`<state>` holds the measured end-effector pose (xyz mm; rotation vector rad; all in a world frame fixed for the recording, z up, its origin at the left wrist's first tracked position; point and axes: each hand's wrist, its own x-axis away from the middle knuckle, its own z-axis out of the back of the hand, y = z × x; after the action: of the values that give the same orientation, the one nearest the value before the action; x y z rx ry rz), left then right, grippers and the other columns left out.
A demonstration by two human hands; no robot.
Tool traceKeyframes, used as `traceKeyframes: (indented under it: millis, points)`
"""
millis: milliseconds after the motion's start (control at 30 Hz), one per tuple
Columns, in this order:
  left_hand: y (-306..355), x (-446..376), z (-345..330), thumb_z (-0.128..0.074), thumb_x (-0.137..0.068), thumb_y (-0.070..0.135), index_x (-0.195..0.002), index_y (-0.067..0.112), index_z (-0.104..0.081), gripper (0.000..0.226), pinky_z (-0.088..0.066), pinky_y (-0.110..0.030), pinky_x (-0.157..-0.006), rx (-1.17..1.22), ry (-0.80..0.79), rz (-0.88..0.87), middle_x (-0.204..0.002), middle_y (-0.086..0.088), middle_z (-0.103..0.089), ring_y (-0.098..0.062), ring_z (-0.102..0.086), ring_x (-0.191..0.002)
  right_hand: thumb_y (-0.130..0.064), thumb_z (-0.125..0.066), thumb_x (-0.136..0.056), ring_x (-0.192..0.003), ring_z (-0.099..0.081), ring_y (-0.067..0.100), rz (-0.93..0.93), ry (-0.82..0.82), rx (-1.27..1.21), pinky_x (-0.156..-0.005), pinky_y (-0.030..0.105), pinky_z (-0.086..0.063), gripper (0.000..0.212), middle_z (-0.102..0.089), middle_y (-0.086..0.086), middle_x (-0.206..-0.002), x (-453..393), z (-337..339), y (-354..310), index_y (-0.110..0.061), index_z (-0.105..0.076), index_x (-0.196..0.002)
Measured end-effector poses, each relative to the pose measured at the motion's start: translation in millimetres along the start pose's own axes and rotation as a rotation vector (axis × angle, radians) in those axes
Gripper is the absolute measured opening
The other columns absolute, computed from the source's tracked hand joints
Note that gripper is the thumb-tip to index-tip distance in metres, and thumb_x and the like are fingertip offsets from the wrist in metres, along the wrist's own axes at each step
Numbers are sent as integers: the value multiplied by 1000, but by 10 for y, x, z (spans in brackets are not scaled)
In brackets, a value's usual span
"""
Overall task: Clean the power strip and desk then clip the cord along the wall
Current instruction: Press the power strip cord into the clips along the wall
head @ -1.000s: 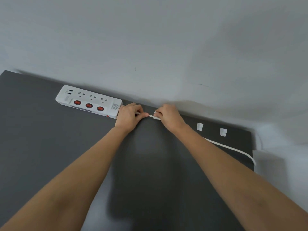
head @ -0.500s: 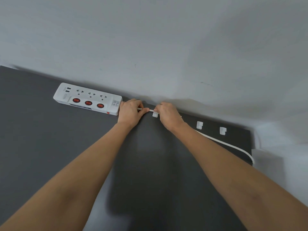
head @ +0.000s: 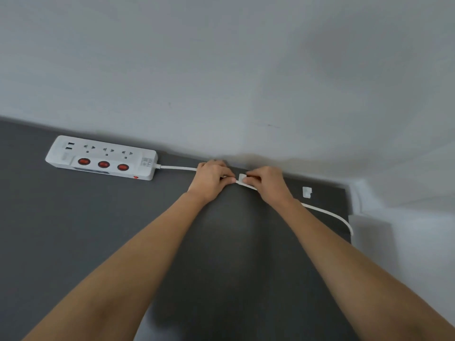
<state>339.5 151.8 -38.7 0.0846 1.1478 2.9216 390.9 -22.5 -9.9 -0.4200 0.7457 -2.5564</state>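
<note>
A white power strip (head: 102,157) with three red switches lies on the dark grey desk (head: 73,230), against the white wall. Its white cord (head: 177,167) runs right into my left hand (head: 211,179), which pinches it. My right hand (head: 267,184) grips the same cord a little further right, fingertips against a small white cord clip (head: 242,177) that sits between the two hands. Past my right wrist the cord (head: 330,214) curves off the desk's right edge. Another white clip (head: 307,192) stands free near the back right corner.
The white wall (head: 221,70) rises directly behind the desk's back edge. A white block-like surface (head: 371,227) sits just beyond the desk's right edge. My forearms cross the middle of the desk.
Both hands have slid right along the cord, away from the power strip, baring a stretch of cord beside it. Only one free clip shows to the right now, instead of two.
</note>
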Motion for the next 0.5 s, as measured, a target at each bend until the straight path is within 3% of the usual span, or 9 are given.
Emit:
traceKeyframes:
  millis: [233,400,500]
  points:
    - [-24,-12,-5,-72,-83,25,-87,13,-77,14,-45,-49,-89,96,12,22,-88,-6,-68,-26,-60,-90,-13,-57,-90,-79,-60,35,91,-6,114,-75,43,-44,20,-66,22,-81,-82,-87,30,-3,-72,-83]
    - [23,-68,-64,-69,-84,29,-85,16,-75,14,-42,-47,-92,70,41,99,-91,-4,-70,-25,-60,-94,1,-53,-88,-79,-61,37,229,7,242,-71,44,-48,19,-68,21,-79,-94,-80,21,1,-71,-82]
    - [43,-88,-76,-70,-83,28,-83,16,-75,12,-42,-46,-94,82,73,141,-92,-3,-71,-24,-61,-93,-2,-51,-91,-80,-61,37,209,21,251,-73,43,-46,21,-67,21,-83,-130,-95,32,1,-71,-85]
